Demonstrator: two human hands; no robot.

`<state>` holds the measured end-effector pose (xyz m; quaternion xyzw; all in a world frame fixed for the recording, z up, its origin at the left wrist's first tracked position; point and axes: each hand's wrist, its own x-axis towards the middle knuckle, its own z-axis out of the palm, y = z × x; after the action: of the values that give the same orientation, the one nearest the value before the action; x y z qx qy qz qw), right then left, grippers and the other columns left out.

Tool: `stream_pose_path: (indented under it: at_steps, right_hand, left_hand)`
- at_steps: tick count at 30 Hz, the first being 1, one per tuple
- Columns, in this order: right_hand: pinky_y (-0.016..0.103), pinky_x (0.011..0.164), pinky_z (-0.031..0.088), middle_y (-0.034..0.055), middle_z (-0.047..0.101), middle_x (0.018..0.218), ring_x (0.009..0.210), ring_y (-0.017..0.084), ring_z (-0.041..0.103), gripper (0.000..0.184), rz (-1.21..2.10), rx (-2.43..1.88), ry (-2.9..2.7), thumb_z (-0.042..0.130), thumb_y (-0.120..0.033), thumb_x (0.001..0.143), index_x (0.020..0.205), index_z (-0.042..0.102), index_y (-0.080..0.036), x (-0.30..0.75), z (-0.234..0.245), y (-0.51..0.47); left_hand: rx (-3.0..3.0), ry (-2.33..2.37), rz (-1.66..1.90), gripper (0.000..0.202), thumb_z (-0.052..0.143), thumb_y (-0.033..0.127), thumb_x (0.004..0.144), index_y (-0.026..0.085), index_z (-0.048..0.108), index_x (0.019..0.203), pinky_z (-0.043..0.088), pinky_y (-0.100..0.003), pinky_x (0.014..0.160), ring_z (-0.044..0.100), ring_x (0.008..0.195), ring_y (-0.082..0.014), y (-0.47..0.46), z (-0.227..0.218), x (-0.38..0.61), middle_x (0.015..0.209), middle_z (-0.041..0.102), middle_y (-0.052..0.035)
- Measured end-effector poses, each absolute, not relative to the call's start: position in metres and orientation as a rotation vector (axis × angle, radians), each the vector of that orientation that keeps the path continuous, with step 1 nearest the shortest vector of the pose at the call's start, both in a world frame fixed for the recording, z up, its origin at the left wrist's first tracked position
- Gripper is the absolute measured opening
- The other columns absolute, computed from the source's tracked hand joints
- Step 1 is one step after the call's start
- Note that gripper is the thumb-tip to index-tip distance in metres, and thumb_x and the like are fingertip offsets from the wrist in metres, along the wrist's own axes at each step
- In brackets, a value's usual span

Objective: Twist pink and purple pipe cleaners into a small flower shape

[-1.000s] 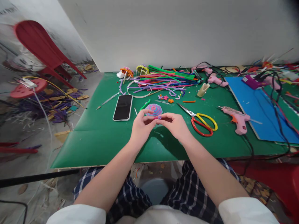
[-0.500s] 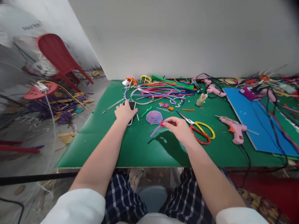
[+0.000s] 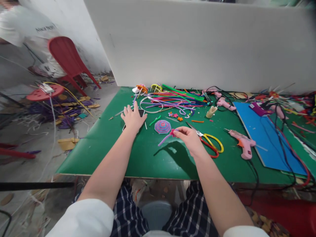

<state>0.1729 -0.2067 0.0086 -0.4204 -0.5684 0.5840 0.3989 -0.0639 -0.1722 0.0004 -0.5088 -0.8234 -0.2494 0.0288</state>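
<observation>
My left hand [image 3: 133, 118] is spread over a dark-screened phone [image 3: 141, 113], which it partly hides; whether it touches the phone I cannot tell. Between the thumb and fingers of my right hand [image 3: 187, 136] is a pipe cleaner flower, pink-red with a purple stem [image 3: 163, 141] that slants down to the left, just above the table. A round pipe cleaner disc [image 3: 162, 126] in pink, blue and purple rings lies between the hands. Scissors [image 3: 209, 141] with one yellow and one red handle lie partly behind my right wrist. A short green pipe cleaner piece [image 3: 155, 120] is near the phone.
Coloured pipe cleaners [image 3: 177, 97] are piled at the back beside a white hoop [image 3: 151, 104]. Small flowers [image 3: 175, 115] lie in front. A pink glue gun [image 3: 243, 141] and a blue board [image 3: 261, 131] are at right. A person [image 3: 32, 29] is beyond the red chair [image 3: 65, 54].
My left hand has lifted slightly and its fingers have spread wider over the phone. My right hand keeps hold of the flower in nearly the same place. The camera view has shifted a little.
</observation>
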Motion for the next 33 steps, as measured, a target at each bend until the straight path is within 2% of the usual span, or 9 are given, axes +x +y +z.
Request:
stream_pose_path:
  at_steps: [1, 3, 4, 6, 11, 15, 22, 28, 33]
  right_hand:
    - [0.031, 0.074, 0.046, 0.0033, 0.067, 0.073, 0.072, 0.016, 0.061, 0.025, 1.495, -1.068, -1.421, 0.066, -0.040, 0.063, 0.075, 0.065, -0.017, 0.172, 0.008, -0.206]
    - [0.031, 0.076, 0.047, 0.0039, 0.068, 0.074, 0.073, 0.016, 0.061, 0.026, 1.519, -1.075, -1.403, 0.066, -0.040, 0.063, 0.074, 0.066, -0.017, 0.171, 0.006, -0.206]
    - [0.031, 0.076, 0.047, 0.0038, 0.068, 0.074, 0.072, 0.016, 0.061, 0.025, 1.526, -1.080, -1.403, 0.067, -0.039, 0.062, 0.074, 0.066, -0.017, 0.171, 0.004, -0.206]
    - [0.030, 0.074, 0.046, 0.0027, 0.067, 0.072, 0.070, 0.015, 0.061, 0.025, 1.518, -1.100, -1.404, 0.067, -0.039, 0.062, 0.074, 0.067, -0.017, 0.169, 0.003, -0.206]
    - [0.028, 0.071, 0.046, 0.0012, 0.066, 0.067, 0.065, 0.013, 0.058, 0.023, 1.446, -1.127, -1.322, 0.069, -0.037, 0.061, 0.073, 0.066, -0.017, 0.161, 0.004, -0.210]
    - [0.029, 0.070, 0.047, 0.0009, 0.065, 0.066, 0.064, 0.013, 0.058, 0.023, 1.430, -1.149, -1.276, 0.069, -0.037, 0.059, 0.071, 0.066, -0.017, 0.157, 0.004, -0.212]
    - [0.029, 0.070, 0.048, 0.0022, 0.066, 0.071, 0.068, 0.014, 0.059, 0.023, 1.371, -1.135, -1.335, 0.066, -0.037, 0.063, 0.074, 0.065, -0.017, 0.155, -0.006, -0.213]
    - [0.029, 0.071, 0.048, 0.0016, 0.066, 0.072, 0.068, 0.013, 0.059, 0.023, 1.461, -1.103, -1.303, 0.068, -0.035, 0.062, 0.077, 0.066, -0.017, 0.153, -0.003, -0.214]
    - [0.030, 0.074, 0.047, 0.0020, 0.066, 0.070, 0.069, 0.014, 0.060, 0.020, 1.456, -1.100, -1.326, 0.068, -0.032, 0.063, 0.075, 0.066, -0.017, 0.153, 0.002, -0.215]
  left_hand:
    - [-1.622, -2.456, -0.923, 0.067, 0.054, 0.044, 0.072, 0.019, 0.033, 0.131, 0.023, -0.053, 0.097, 0.027, 0.125, -0.0355, -0.181, 0.005, -0.057, 0.135, 0.035, -0.0180]
    - [-1.977, -2.301, -1.284, 0.050, 0.048, 0.041, 0.077, 0.020, 0.045, 0.123, 0.034, -0.041, 0.093, 0.043, 0.115, -0.0266, -0.202, 0.014, -0.040, 0.125, 0.049, -0.0117]
    - [-2.220, -2.237, -1.471, 0.041, 0.045, 0.041, 0.080, 0.020, 0.054, 0.113, 0.040, -0.036, 0.087, 0.052, 0.104, -0.0231, -0.214, 0.017, -0.030, 0.115, 0.057, -0.0094]
    - [-2.615, -2.196, -1.631, 0.033, 0.045, 0.043, 0.080, 0.020, 0.064, 0.093, 0.044, -0.031, 0.077, 0.059, 0.088, -0.0196, -0.233, 0.019, -0.012, 0.094, 0.066, -0.0057]
    - [-2.621, -2.290, -1.858, 0.025, 0.058, 0.039, 0.072, 0.020, 0.067, 0.084, 0.044, -0.026, 0.060, 0.059, 0.065, -0.0152, -0.247, 0.010, 0.008, 0.076, 0.067, -0.0023]
    - [-2.545, -2.441, -2.016, 0.024, 0.059, 0.040, 0.069, 0.019, 0.067, 0.079, 0.034, -0.022, 0.043, 0.046, 0.044, -0.0091, -0.244, 0.003, 0.008, 0.056, 0.058, 0.0014]
    - [-2.329, -2.546, -2.483, 0.020, 0.066, 0.034, 0.064, 0.015, 0.060, 0.069, 0.039, -0.022, 0.053, 0.053, 0.057, -0.0103, -0.245, 0.001, 0.016, 0.062, 0.059, 0.0003]
    - [-2.196, -2.535, -2.637, 0.020, 0.066, 0.032, 0.065, 0.014, 0.059, 0.068, 0.039, -0.021, 0.057, 0.051, 0.057, -0.0084, -0.244, -0.002, 0.017, 0.062, 0.057, 0.0020]
    - [-2.169, -2.522, -2.578, 0.021, 0.065, 0.035, 0.067, 0.014, 0.061, 0.069, 0.041, -0.022, 0.059, 0.053, 0.061, -0.0094, -0.245, -0.005, 0.018, 0.065, 0.059, 0.0008]
